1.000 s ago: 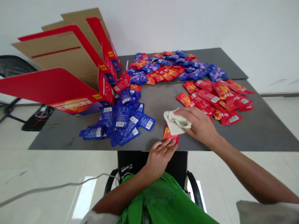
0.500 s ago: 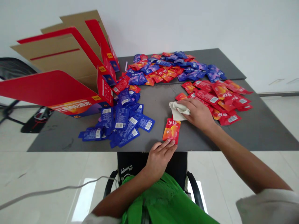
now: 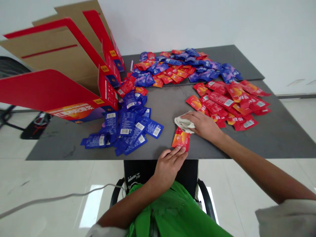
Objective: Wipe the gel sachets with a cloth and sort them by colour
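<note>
Cloth [image 3: 184,123] pinched in right hand [image 3: 205,125], left hand [image 3: 170,167] open against a red sachet [image 3: 181,139]; blue sachets [image 3: 127,126] separated leftward, red sachets [image 3: 222,103] rightward, mixed heap [image 3: 175,65] ahead unsorted.

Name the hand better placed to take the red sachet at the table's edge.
Left, likely: the left hand is empty, its fingertips at the red sachet, while the right hand is busy on a cloth.

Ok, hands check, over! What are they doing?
Left hand: fingertips at red-orange foil sachet. Right hand: on crumpled off-white cloth, cloth touching sachet. Blue foil sachets lie left, apart.
</note>
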### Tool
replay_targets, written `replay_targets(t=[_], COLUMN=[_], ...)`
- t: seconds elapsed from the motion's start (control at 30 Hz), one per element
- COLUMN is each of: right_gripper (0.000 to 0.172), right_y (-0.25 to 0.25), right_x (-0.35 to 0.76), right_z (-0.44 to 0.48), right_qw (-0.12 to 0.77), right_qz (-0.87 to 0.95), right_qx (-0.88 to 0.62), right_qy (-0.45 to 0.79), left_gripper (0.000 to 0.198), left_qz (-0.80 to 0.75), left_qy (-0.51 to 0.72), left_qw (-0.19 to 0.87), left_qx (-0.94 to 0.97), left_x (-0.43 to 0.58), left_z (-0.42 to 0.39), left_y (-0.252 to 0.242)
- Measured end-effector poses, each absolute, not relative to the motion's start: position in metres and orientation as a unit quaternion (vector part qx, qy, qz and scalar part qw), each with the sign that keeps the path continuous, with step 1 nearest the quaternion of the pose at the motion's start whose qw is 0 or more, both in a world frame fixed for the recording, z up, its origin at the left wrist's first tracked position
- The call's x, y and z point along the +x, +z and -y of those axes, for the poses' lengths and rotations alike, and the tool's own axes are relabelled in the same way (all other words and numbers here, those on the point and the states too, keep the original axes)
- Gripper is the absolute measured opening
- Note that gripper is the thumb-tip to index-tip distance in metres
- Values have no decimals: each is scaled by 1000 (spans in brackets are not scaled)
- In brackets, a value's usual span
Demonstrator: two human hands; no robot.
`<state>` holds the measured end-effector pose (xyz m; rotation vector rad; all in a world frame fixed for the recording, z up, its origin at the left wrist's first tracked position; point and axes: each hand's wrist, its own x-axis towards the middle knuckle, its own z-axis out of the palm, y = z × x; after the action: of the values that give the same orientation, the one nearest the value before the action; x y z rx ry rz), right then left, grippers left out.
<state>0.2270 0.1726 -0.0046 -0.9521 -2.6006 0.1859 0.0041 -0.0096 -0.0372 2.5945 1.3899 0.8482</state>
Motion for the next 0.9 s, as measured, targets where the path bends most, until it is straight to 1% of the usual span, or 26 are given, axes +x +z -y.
replay_targets(t=[0.07, 0.1, 0.17, 0.23, 0.27, 0.33, 0.37, 0.47, 0.57, 0.63, 0.73, 0.8, 0.9], right_gripper=[41, 42, 45, 49, 50, 53, 51, 48, 46, 44, 41, 42, 47], right_y=[3, 9, 21, 31, 34, 33, 29, 12, -2, -5, 0, 8, 23], right_x=[229, 229, 229, 227, 226, 222, 220, 217, 220, 222, 226, 230, 240], right_z=[-190, -192, -184, -160, -144, -113, -101, -87, -113, -142, -180, -189, -173], right_qw=[177, 190, 249, 307, 313, 270, 243, 205, 202, 194, 183, 213, 330], right_qz=[913, 905, 885, 872, 879, 915, 930, 941, 932, 926, 913, 891, 831], right_qx=[-366, -379, -393, -380, -359, -293, -269, -248, -282, -313, -364, -401, -448], right_qy=[37, 21, -1, 2, 13, 53, 65, 101, 102, 80, 35, 2, -23], left_gripper=[28, 28, 28, 28, 28, 24, 22, 21, 23, 26, 25, 21, 18], left_qz=[-454, -454, -456, -457, -458, -459, -459, -455, -452, -451, -448, -444, -454], left_qy=[276, 275, 268, 263, 264, 265, 264, 256, 264, 263, 256, 262, 267], left_qw=[45, 47, 49, 45, 44, 47, 50, 55, 39, 28, 28, 36, 75], left_qx=[846, 846, 847, 848, 848, 847, 847, 851, 852, 853, 856, 856, 847], left_x=[4, 4, 4, 5, 5, 5, 5, 4, 4, 4, 4, 4, 4], left_z=[10, 10, 9, 9, 9, 8, 7, 6, 7, 8, 9, 6, -9], left_y=[-39, -39, -39, -38, -37, -35, -34, -32, -34, -36, -35, -27, -3])
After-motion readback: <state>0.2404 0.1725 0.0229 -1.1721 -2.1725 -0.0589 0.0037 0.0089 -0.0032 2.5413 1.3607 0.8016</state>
